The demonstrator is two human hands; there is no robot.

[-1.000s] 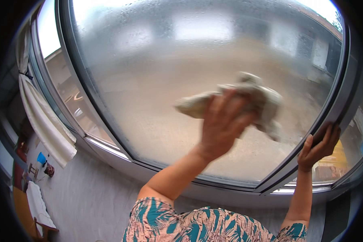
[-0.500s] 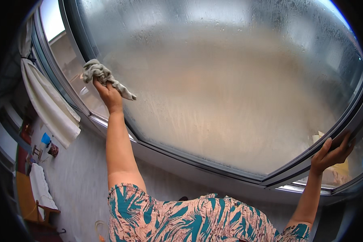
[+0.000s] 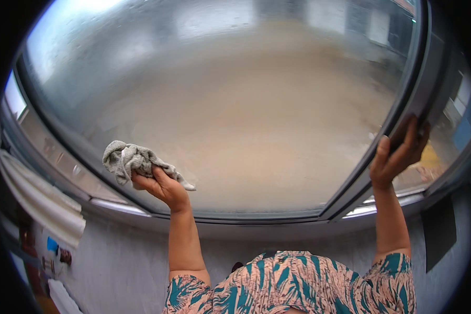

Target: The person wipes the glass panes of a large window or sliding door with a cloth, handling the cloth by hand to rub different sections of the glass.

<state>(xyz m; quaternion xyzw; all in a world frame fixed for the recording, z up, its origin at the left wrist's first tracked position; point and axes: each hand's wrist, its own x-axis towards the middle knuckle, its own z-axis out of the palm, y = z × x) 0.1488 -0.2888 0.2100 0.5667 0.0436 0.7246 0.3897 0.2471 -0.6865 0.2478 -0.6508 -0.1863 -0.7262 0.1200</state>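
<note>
A crumpled grey-green cloth [image 3: 141, 161] is bunched in my left hand [image 3: 168, 191], which presses it toward the lower left part of a large window pane [image 3: 256, 115]. One end of the cloth trails to the right past my thumb. Fog and water drops cover much of the glass, mostly toward the top. On the right, my right hand [image 3: 395, 161] grips the dark upright edge of the window frame [image 3: 411, 86], thumb on the near side and fingers curled over the frame. Beige ground and blurred buildings show through the pane.
Cream curtains [image 3: 42, 191] hang at the left beside another narrow pane. A metal sill track [image 3: 246, 215] runs below the glass. Down on the grey floor [image 3: 125, 261] at the left are a blue item [image 3: 52, 244] and a dark patterned container [image 3: 65, 256].
The view has turned, so the window sits differently in it. My left hand and the cloth have come lower on the pane. My right hand still holds the frame.
</note>
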